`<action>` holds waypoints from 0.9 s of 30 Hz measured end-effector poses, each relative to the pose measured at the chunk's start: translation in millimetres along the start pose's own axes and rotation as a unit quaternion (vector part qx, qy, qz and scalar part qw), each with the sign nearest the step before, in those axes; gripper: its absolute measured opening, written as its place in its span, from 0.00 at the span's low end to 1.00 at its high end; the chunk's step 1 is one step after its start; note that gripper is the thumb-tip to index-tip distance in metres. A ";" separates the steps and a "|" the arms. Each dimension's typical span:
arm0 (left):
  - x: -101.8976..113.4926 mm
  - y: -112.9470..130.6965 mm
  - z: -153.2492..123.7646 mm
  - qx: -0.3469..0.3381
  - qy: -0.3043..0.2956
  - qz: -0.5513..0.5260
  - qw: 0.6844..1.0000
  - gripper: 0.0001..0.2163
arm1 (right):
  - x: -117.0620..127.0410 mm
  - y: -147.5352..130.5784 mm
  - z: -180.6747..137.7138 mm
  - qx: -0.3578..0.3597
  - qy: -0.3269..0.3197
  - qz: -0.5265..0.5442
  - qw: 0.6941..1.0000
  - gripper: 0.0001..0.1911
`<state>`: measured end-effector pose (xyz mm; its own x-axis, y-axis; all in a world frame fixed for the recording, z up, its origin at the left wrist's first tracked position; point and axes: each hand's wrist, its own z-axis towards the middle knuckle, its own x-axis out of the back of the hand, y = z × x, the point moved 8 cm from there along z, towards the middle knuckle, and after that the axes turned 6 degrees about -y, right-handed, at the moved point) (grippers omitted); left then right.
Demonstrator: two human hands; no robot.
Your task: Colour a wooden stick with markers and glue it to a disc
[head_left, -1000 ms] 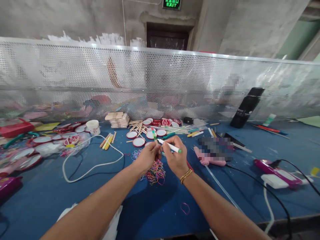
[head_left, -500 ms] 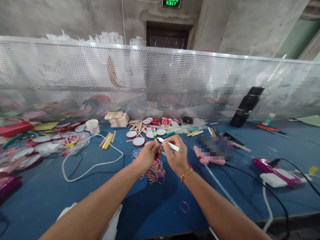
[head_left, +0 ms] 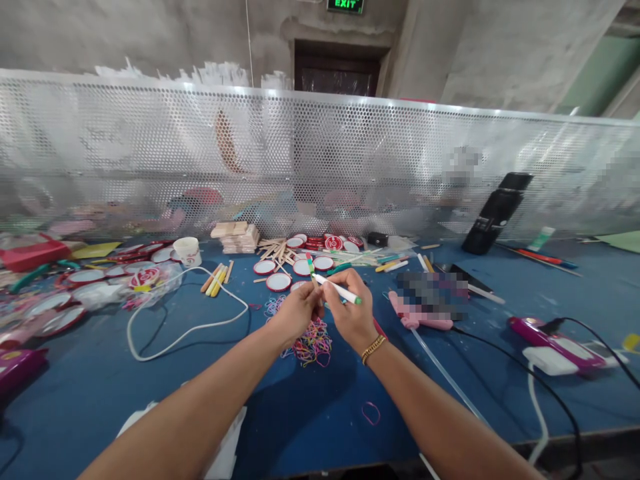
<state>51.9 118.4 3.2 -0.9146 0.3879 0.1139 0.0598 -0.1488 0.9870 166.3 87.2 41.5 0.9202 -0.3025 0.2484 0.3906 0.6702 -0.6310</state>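
Note:
My left hand (head_left: 299, 309) pinches the lower end of a wooden craft stick (head_left: 311, 265), whose raised end carries red and green colouring. In my right hand (head_left: 349, 308) is a white marker with a green end (head_left: 343, 292), held like a pen. The marker's tip meets the stick just above my left fingers. Both hands are closed and close together, above a heap of coloured rubber bands (head_left: 313, 347). One pink rubber band (head_left: 371, 413) lies apart on the blue table (head_left: 300, 413).
Behind the hands lie loose sticks (head_left: 277, 251), round red-rimmed lids (head_left: 278, 283) and a stick stack (head_left: 235, 238). A paper cup (head_left: 187, 252) and white cable (head_left: 190, 328) are left. A pink glue gun (head_left: 417, 317), black bottle (head_left: 497, 213) and purple power strip (head_left: 555, 343) are right.
The marker's tip has shifted slightly down and left along the stick, toward my left fingers. Both hands keep their hold, and the view has moved a little.

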 end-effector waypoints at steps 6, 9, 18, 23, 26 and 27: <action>0.1 0.3 0.0 -0.005 -0.001 0.003 1.000 0.17 | -0.7 -0.7 0.6 -0.002 -0.006 0.001 1.000 0.04; 0.7 0.1 0.0 -0.003 0.001 0.003 1.000 0.18 | -1.1 0.2 0.0 -0.008 -0.009 0.001 1.000 0.05; 0.4 2.7 -1.6 -0.004 -0.001 0.012 1.000 0.15 | -1.7 2.0 -0.3 -0.016 -0.013 0.001 1.000 0.05; 0.0 1.0 -0.9 -0.005 -0.003 0.003 1.000 0.15 | -1.8 2.5 1.2 -0.017 -0.014 -0.002 1.000 0.05; 0.2 0.9 -0.3 -0.007 -0.002 0.002 1.000 0.16 | -1.4 2.7 1.2 -0.014 -0.013 -0.006 1.000 0.05; 0.3 0.8 -0.2 -0.006 0.000 0.001 1.000 0.16 | -1.2 2.8 1.0 -0.014 -0.012 -0.004 1.000 0.05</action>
<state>51.6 118.2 4.0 -0.9142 0.3884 0.1159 0.0567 -0.1606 0.9854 166.3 90.1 40.2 0.9174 -0.2909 0.2715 0.3977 0.6490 -0.6486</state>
